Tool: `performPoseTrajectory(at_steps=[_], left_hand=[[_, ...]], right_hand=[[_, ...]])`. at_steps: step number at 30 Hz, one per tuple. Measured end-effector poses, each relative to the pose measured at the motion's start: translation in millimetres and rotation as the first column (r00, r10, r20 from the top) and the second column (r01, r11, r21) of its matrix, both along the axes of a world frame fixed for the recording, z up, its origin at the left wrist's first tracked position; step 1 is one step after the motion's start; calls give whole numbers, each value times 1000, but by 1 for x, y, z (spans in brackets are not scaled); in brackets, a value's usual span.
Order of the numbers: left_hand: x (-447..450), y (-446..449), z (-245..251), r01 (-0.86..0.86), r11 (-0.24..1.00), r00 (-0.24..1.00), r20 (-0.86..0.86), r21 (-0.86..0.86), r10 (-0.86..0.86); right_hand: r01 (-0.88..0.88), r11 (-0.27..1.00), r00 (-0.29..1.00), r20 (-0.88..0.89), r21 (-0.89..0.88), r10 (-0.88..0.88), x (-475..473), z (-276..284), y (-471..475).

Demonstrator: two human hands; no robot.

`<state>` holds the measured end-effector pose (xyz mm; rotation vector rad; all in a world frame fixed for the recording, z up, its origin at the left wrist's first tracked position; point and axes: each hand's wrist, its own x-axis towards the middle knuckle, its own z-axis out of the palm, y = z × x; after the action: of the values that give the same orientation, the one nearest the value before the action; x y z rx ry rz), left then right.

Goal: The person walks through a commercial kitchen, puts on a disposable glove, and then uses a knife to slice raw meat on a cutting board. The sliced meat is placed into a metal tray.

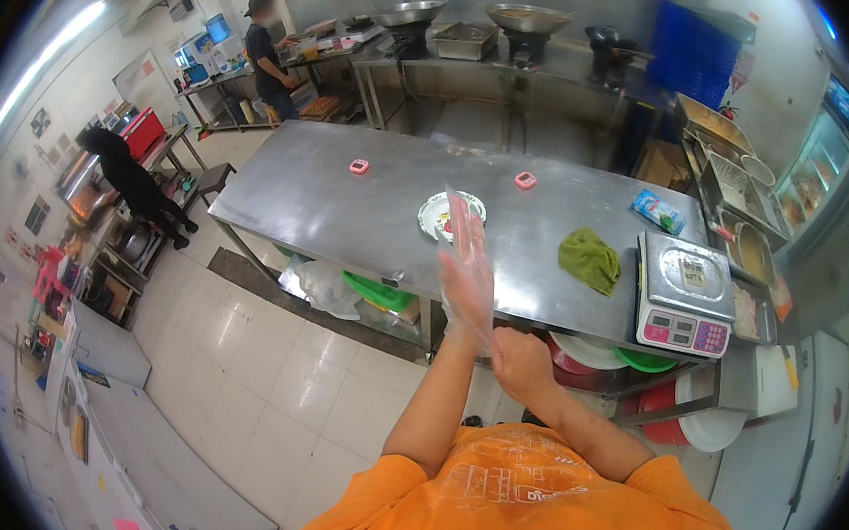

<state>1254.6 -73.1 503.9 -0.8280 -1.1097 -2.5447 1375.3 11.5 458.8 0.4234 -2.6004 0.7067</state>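
My left hand (465, 292) is inside a clear disposable plastic glove (477, 243), its fingers stretched forward above the steel table. Loose film from the glove stands out past the fingertips. At the left wrist, my right hand (521, 358) is bare and grips the cuff of this glove in a closed fist. Just beyond the gloved fingers lies a white plate with a floral pattern (432, 216), partly hidden by the hand. A crumpled green cloth (589, 261) rests on the table to the right of my hands.
The stainless steel table (301, 192) carries two pink timers, one a digital timer (525, 179), a blue packet (658, 212) and a digital scale (685, 291). Trays (739, 176) stand along the right. Woks (529, 17) sit on burners behind. Two people work at the far left counters.
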Motion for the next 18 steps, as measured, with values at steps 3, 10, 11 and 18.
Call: performPoseTrajectory(at_steps=[3, 10, 11, 18], left_hand=[[-11, -6, -10, 42, 999, 999, 32, -5, -42], [-12, -6, -20, 107, 983, 976, 205, -151, -75], [-10, -6, -21, 151, 978, 954, 281, -142, -107], [-21, -6, -31, 205, 978, 944, 272, -34, -188]], right_hand=[[-60, 990, 998, 3, -125, 60, 6, 0, -5], [-50, 996, 999, 12, -74, 51, 8, 7, -6], [-43, 997, 999, 12, -60, 44, 7, 7, -6], [-93, 993, 996, -24, -70, 91, 6, 8, -5]])
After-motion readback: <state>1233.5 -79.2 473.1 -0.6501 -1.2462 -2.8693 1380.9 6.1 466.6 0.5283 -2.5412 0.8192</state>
